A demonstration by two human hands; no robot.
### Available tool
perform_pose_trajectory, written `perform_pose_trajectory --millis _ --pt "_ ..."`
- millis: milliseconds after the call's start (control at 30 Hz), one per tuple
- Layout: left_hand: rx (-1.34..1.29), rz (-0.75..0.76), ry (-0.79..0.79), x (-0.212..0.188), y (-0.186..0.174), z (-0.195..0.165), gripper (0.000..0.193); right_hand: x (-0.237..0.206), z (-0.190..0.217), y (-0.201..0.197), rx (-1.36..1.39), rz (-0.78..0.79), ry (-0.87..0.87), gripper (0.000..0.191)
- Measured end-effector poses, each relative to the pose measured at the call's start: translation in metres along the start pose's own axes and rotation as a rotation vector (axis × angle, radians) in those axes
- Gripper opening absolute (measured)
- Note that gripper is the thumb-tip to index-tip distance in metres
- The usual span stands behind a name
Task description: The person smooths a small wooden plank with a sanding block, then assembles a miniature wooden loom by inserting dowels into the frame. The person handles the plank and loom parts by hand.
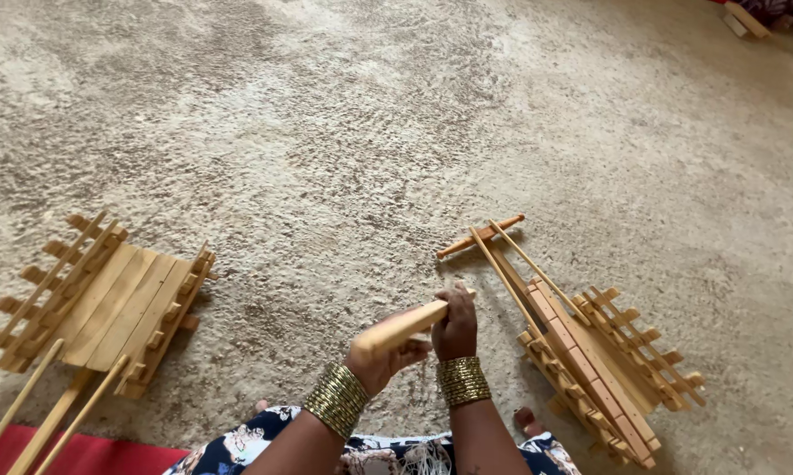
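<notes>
Both of my hands hold one short wooden stick (408, 324) in front of me, low over the carpet. My left hand (383, 359) grips its near end and my right hand (455, 327) wraps its far end. Each wrist wears a wide stack of gold bangles. Just right of my right hand lies a wooden slatted frame (600, 361) with notched side rails and long thin rods sticking out toward a round wooden peg (480, 237). A second wooden slatted frame (106, 303) of the same kind lies to the left, apart from both hands.
Beige carpet (370, 132) covers the floor. A red mat (80, 453) shows at the bottom left under the left frame's rods. My lap in floral cloth (247, 444) is at the bottom edge. Some wood and red cloth (748, 18) sit at the far top right.
</notes>
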State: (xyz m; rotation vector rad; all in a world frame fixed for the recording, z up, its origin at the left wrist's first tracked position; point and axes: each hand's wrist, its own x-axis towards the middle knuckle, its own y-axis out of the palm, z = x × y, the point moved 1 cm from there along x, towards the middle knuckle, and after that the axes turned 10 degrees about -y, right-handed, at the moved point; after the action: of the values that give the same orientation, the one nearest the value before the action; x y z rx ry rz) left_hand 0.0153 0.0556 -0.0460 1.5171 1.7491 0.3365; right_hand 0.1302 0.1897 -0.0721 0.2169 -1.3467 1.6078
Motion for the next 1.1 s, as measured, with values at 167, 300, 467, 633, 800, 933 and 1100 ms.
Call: perform_pose_trajectory --millis 167,300,467,633,800,933,1100 --pt "0.432 -0.200 0.260 0.012 0.005 0.018 0.049 -0.004 0.014 0.005 -0.029 0.029 -0.044 0.016" --pt "0.107 -0.345 0.302 0.011 -0.012 0.014 0.034 -0.006 0.050 0.018 0.206 0.144 -0.166 0.021" --pt "-0.365 -0.335 0.340 0.009 -0.015 0.004 0.032 -0.006 0.061 0.020 0.124 0.020 -0.367 0.033" --pt "-0.513 -0.400 0.404 -0.006 -0.015 -0.017 0.041 -0.008 0.012 0.010 0.105 0.151 0.041 0.044" --pt "-0.562 -0.434 0.409 -0.011 -0.018 -0.025 0.039 -0.011 0.010 0.016 0.034 0.198 0.215 0.035" --pt "-0.570 -0.393 0.391 -0.004 -0.016 -0.015 0.035 0.000 0.061 0.026 0.289 0.011 -0.291 0.032" --pt "-0.517 -0.374 0.347 -0.002 -0.018 -0.009 0.045 0.001 0.102 0.020 0.354 0.060 -0.418 0.027"
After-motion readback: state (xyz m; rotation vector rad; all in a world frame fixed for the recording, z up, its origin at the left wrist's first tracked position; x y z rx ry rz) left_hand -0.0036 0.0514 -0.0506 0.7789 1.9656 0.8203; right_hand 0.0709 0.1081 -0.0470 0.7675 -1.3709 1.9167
